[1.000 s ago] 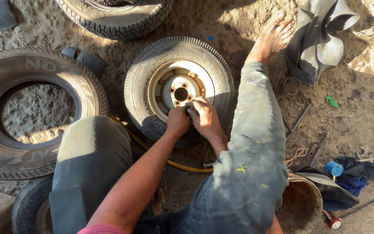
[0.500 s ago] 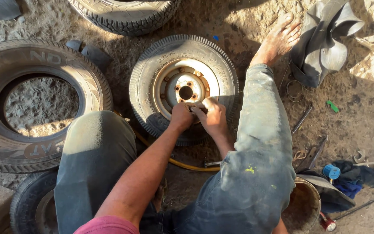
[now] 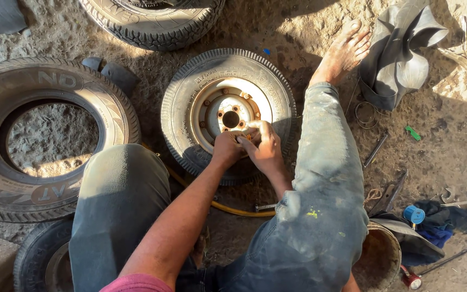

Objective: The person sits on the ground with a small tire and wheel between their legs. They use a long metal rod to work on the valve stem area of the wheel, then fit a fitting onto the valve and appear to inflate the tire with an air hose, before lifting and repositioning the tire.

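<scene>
Wheel: small tyre on a pale steel rim (image 3: pixel 228 111), flat on the dirt between the person's knees, just ahead of the fingers.
Rim: centre hole ringed by bolt holes, just beyond the fingertips; its near edge lies under both hands.
Left hand: (image 3: pixel 227 148) curled on the rim's near edge, fingers drawn together; what they grip, if anything, is hidden.
Right hand: (image 3: pixel 266 148) touching the left hand, fingers (image 3: pixel 255 130) bent and bunched over the same spot, seemingly pinching something small, though I cannot tell what.
Hose: yellow (image 3: pixel 233 208), on the ground behind the hands, curving under the forearms.
Big tyre: (image 3: pixel 44 132) empty, flat, well left of the fingers.
Third tyre: (image 3: pixel 152 21) beyond the wheel, far past the fingertips.
Fourth tyre: (image 3: pixel 41 257) by the left knee, well behind the fingers.
Inner tube: black, crumpled (image 3: pixel 401 54), far right of the fingers, beside the bare foot (image 3: pixel 344 51).
Bucket: (image 3: pixel 379 259) right and behind the hands, by the right thigh.
Tools: metal bar (image 3: pixel 377 148) and green piece (image 3: pixel 413 133), on the dirt right of the fingers.
</scene>
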The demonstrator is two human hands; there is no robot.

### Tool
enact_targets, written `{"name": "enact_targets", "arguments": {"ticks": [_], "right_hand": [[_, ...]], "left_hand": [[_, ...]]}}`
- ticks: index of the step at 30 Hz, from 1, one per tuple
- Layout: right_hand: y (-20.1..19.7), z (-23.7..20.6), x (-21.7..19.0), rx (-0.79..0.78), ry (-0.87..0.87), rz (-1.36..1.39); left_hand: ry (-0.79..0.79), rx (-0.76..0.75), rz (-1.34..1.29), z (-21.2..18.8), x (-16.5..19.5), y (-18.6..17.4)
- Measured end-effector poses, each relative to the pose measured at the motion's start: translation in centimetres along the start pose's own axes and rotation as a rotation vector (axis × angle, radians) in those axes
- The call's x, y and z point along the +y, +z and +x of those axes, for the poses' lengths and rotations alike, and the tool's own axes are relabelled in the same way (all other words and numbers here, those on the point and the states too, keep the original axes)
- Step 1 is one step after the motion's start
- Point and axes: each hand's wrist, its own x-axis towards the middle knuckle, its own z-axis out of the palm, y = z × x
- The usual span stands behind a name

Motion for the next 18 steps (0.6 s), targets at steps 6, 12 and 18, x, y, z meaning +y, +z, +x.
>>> {"name": "enact_targets", "arguments": {"ticks": [6,12,18], "right_hand": [[0.4,-0.1,0.7,0.036,-0.069,-0.061],[0.6,-0.2,1.4,-0.022,-0.292,-0.056],[0.9,-0.7,2.6,-0.033,-0.113,0.024]], "left_hand": [[0.013,-0.026,-0.036,0.1,-0.8,0.2],[0.019,-0.012,-0.004,0.5,-1.5,0.5],[0.009,-0.029,0.036,0.4,-0.9,0.3]]}}
